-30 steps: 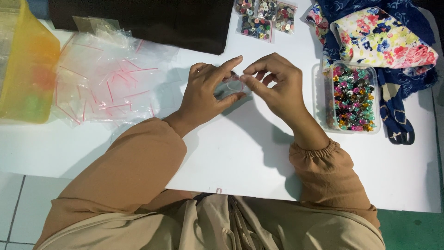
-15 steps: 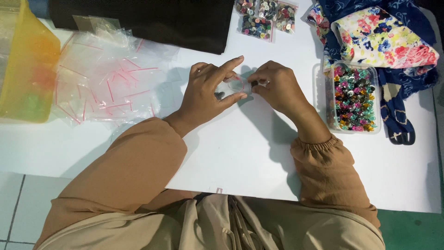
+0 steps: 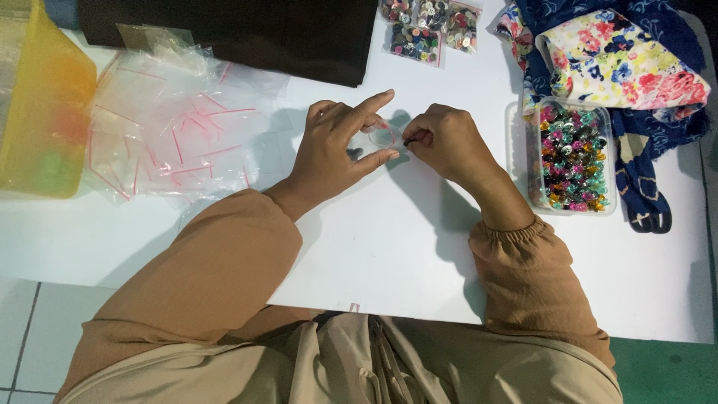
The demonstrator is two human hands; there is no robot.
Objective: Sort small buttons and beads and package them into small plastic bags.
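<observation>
A small clear zip bag [image 3: 381, 136] lies on the white table [image 3: 389, 247] between my hands. My left hand [image 3: 336, 146] holds it flat with thumb and fingers spread over its left side. My right hand [image 3: 445, 142] is closed, pinching the bag's right edge between thumb and fingers. Most of the bag is hidden under my fingers, and I cannot tell what is inside it.
A pile of clear zip bags with red strips [image 3: 172, 135] lies at the left, beside a yellow plastic box [image 3: 45, 112]. A clear tub of coloured beads [image 3: 572, 157] stands at the right, under floral cloth [image 3: 621, 67]. Filled bead bags [image 3: 430, 30] and a dark cloth [image 3: 247, 37] lie at the back.
My right hand has drawn closer to the left and closed into a pinch on the bag's edge. The left fingers have spread flatter over the bag.
</observation>
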